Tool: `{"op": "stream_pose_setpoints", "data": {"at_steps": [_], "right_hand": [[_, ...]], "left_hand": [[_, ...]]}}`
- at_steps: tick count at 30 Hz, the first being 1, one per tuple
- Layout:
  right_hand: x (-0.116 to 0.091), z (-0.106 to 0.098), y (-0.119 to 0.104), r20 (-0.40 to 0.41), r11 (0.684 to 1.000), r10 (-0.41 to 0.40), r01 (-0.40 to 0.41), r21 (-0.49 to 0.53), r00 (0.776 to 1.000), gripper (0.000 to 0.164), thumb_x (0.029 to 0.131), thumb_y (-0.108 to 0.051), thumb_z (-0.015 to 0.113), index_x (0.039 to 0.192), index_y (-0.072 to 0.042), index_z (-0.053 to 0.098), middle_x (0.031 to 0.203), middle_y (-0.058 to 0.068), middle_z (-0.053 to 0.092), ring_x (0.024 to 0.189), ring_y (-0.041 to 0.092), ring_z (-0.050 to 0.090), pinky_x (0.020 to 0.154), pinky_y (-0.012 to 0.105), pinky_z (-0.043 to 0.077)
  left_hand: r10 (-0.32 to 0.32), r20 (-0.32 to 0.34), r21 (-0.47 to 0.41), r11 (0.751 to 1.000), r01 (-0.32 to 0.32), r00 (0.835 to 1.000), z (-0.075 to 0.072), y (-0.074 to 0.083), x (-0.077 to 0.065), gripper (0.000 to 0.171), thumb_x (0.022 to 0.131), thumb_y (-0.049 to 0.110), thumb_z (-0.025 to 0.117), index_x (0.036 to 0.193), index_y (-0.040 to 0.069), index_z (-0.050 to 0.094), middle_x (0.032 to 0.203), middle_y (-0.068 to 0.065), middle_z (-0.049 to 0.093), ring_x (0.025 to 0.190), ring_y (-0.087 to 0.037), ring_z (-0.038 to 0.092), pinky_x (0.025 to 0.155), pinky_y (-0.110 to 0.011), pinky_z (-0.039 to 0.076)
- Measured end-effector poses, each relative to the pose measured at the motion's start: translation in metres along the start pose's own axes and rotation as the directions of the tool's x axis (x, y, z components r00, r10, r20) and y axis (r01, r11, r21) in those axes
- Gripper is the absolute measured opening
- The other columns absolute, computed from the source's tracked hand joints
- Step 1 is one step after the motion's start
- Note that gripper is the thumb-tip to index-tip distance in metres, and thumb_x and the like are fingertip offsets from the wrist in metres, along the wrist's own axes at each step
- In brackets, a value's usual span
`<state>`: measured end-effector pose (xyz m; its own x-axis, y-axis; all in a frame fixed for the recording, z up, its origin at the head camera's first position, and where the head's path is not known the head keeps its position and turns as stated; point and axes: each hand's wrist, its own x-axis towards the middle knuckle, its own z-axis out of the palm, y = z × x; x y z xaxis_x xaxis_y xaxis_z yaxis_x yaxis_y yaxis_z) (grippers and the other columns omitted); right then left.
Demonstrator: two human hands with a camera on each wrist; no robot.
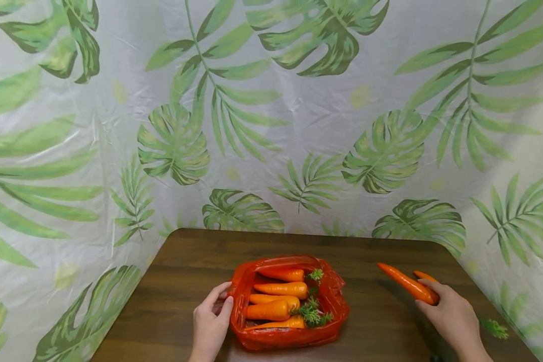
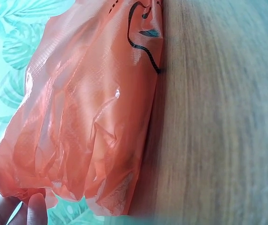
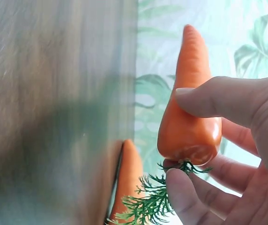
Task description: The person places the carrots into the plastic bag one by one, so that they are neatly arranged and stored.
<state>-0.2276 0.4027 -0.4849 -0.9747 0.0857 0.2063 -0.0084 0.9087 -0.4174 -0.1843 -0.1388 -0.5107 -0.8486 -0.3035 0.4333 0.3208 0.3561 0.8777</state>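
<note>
A red plastic bag point(image 1: 294, 342) lies open on the table with several orange carrots point(image 1: 271, 310) inside, their green tops pointing right. My left hand point(image 1: 211, 317) pinches the bag's left rim; in the left wrist view its fingertips point(image 2: 36, 208) gather the crinkled plastic. At the right, my right hand point(image 1: 454, 314) grips one carrot point(image 1: 407, 282) by its thick end, raised with the tip pointing up and left. Green fronds hang from that carrot's end in the right wrist view. Another carrot point(image 3: 128, 180) lies on the table beyond the right hand, partly hidden by it in the head view.
The dark wooden table point(image 1: 163, 311) has its far edge close to a hanging sheet point(image 1: 307, 125) printed with green leaves. A green carrot top point(image 1: 495, 329) shows near the table's right edge. Black print point(image 2: 143, 47) marks the bag's side.
</note>
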Motion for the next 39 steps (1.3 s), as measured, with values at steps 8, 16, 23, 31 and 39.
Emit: {"op": "stream_pose_setpoints", "data": {"at_steps": [8, 16, 23, 31, 39], "right_hand": [[0.001, 0.0, -0.018, -0.013, 1.0, -0.026, 0.026, 0.002, 1.0, 0.061, 0.083, -0.036, 0.082, 0.134, -0.009, 0.063, 0.114, 0.025, 0.066, 0.073, 0.023, 0.058, 0.052, 0.033, 0.037], [0.004, 0.004, -0.033, -0.058, 0.997, -0.074, 0.075, 0.007, 0.996, 0.059, 0.08, -0.033, 0.084, 0.132, -0.012, 0.064, 0.109, 0.018, 0.068, 0.076, 0.024, 0.06, 0.055, 0.034, 0.038], [0.006, 0.007, -0.045, -0.059, 0.994, -0.1, 0.102, 0.025, 0.993, 0.058, 0.08, -0.034, 0.085, 0.13, -0.012, 0.066, 0.109, 0.016, 0.069, 0.078, 0.023, 0.061, 0.057, 0.034, 0.04], [0.007, 0.008, -0.06, -0.061, 0.994, -0.109, 0.11, 0.011, 0.992, 0.056, 0.08, -0.035, 0.085, 0.129, -0.015, 0.067, 0.108, 0.014, 0.069, 0.08, 0.024, 0.061, 0.056, 0.034, 0.04], [0.009, 0.012, -0.077, -0.06, 0.992, -0.123, 0.124, 0.013, 0.991, 0.055, 0.081, -0.033, 0.084, 0.13, -0.017, 0.067, 0.107, 0.012, 0.068, 0.077, 0.022, 0.059, 0.057, 0.036, 0.041]], "left_hand": [[-0.011, -0.001, 0.002, 1.0, 0.011, 1.0, -0.001, -0.001, -0.001, 0.032, 0.09, 0.001, 0.073, 0.115, 0.02, 0.074, 0.088, 0.004, 0.068, 0.08, -0.01, 0.069, 0.069, -0.025, 0.058], [-0.013, -0.003, -0.005, 1.0, 0.012, 1.0, -0.001, 0.001, -0.001, 0.032, 0.089, 0.0, 0.073, 0.115, 0.019, 0.074, 0.088, 0.004, 0.068, 0.079, -0.01, 0.069, 0.069, -0.024, 0.058], [-0.02, 0.002, -0.003, 1.0, 0.02, 1.0, -0.001, 0.002, -0.001, 0.03, 0.09, 0.003, 0.074, 0.115, 0.02, 0.074, 0.09, 0.001, 0.069, 0.08, -0.01, 0.069, 0.069, -0.024, 0.058], [0.014, -0.007, -0.01, 1.0, -0.014, 1.0, 0.0, 0.003, -0.001, 0.031, 0.089, 0.001, 0.073, 0.115, 0.019, 0.074, 0.09, 0.002, 0.068, 0.079, -0.01, 0.069, 0.068, -0.024, 0.057], [0.015, -0.005, -0.016, 1.0, -0.015, 1.0, 0.0, 0.003, -0.001, 0.031, 0.09, 0.002, 0.074, 0.115, 0.019, 0.074, 0.09, 0.001, 0.069, 0.079, -0.011, 0.069, 0.068, -0.025, 0.058]]}}
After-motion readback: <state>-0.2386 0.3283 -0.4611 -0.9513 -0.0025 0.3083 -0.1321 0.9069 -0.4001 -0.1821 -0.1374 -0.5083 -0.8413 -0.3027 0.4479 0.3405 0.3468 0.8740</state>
